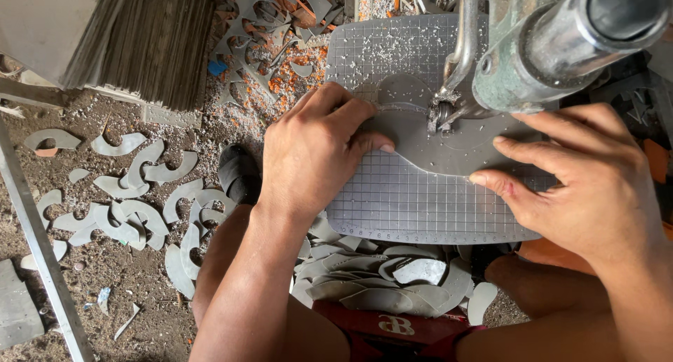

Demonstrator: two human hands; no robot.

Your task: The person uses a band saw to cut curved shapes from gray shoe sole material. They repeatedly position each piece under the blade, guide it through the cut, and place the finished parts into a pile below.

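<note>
Head view is looking straight down, and I am watching both hands pressing a flat grey sheet (449, 148) onto a gridded cutting table (420, 208). My left hand (312, 155) is lying palm-down on the sheet's left edge, fingers curled together and thumb pressing the surface beside a curved cut line; it is pinning the sheet rather than pinching it. My right hand (578, 176) is resting on the right side, fingers spread and fingertips bearing down on the sheet's lower edge. Between the hands, the machine's cutting head (440, 113) is touching the sheet, hanging from a greenish metal arm (554, 46) that is reaching in from the upper right. Grey shavings are lying scattered over the far part of the table. Below the table's near edge, a pile of sole-shaped grey cutouts (392, 278) is sitting between my knees. Curved grey offcuts (133, 201) are littering the dirt floor on the left, near a stack of thin sheets (151, 43).
</note>
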